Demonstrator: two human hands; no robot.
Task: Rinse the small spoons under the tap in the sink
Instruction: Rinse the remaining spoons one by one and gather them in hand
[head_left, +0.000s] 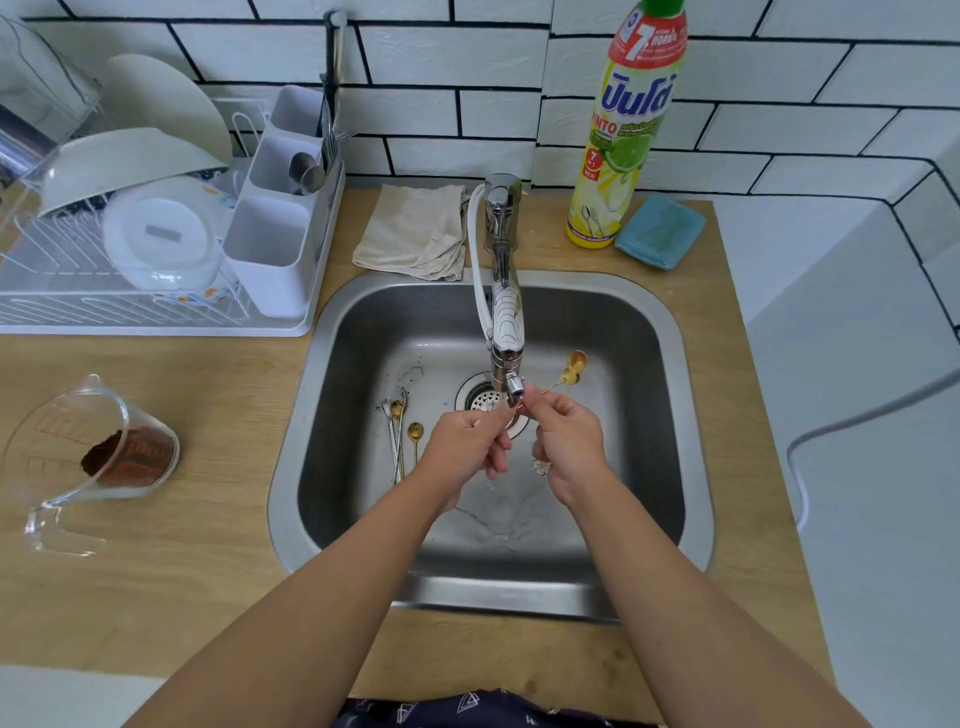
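Under the tap's nozzle (511, 387), over the middle of the sink (670, 332), both hands meet. The right hand (566, 441) pinches the handles of a small bunch of gold spoons (571, 370), whose bowls stick out to the far right of the nozzle. The left hand (470, 441) has its fingers curled in close against the right hand's fingertips, seemingly rubbing or steadying the handles. More spoons (400, 421) lie on the sink floor to the left of the drain (485, 399), apart from the hands.

To rinse well, I judge the bowls should be drawn back under the nozzle, since they now sit beside it and not below it. Fanning the bunch slightly would let water reach between the bowls, and turning the handles would wet both faces. Keeping a firm pinch matters, as wet thin handles slip easily and the drain is directly below.

Whether water is running is hard to make out; no clear stream shows, though the near sink floor looks wet. How many spoons the right hand holds cannot be counted, as the bowls overlap. The left fingertips are hidden behind the meeting of the hands, so what exactly they touch is uncertain. A small pale flower-shaped piece (541, 466) shows below the right hand, possibly a handle end.
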